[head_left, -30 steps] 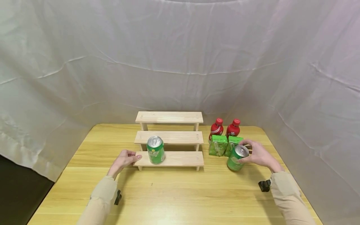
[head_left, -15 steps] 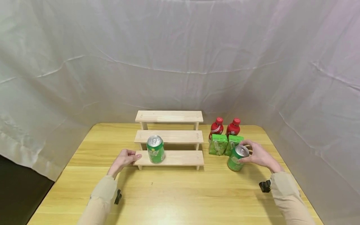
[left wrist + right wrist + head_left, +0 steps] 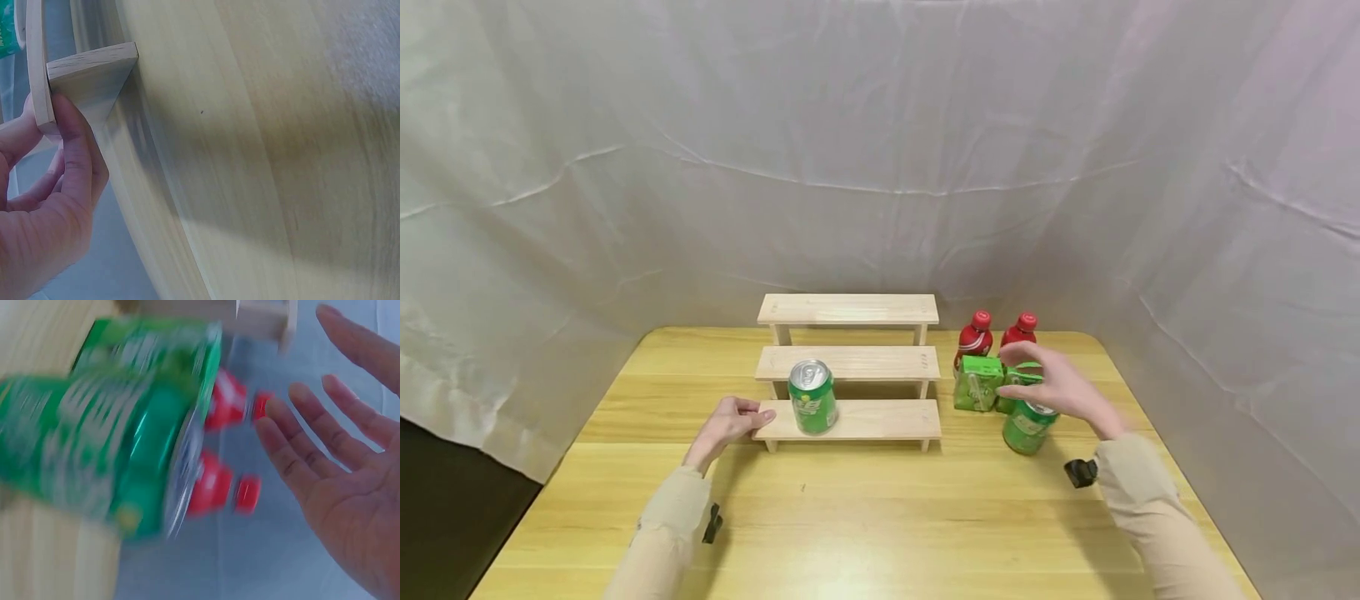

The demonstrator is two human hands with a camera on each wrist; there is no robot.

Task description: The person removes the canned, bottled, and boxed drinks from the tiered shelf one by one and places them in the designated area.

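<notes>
My left hand [image 3: 725, 425] pinches the left end of the lowest board of a three-step wooden shelf [image 3: 887, 419]; in the left wrist view, thumb and fingers grip that board's end [image 3: 41, 94]. On the same step stands an upright green soda can [image 3: 812, 404]. My right hand [image 3: 1054, 385] is above a second green soda can [image 3: 1027, 431] on the table, its fingers spread and holding nothing. The right wrist view has this can [image 3: 87, 444] blurred, apart from the open palm [image 3: 369, 500]. In the head view, the hand covers part of the can's top.
Two green drink cartons, the left [image 3: 977, 385] and the partly hidden right [image 3: 1006, 405], stand behind the second can. Behind them are two red bottles [image 3: 975, 340] [image 3: 1021, 328]. Grey cloth [image 3: 865, 167] hangs around the back and sides of the wooden table [image 3: 865, 517].
My right hand has let go of the second can and moved up and left, above it. That can stays on the table. The left hand keeps its grip on the shelf.
</notes>
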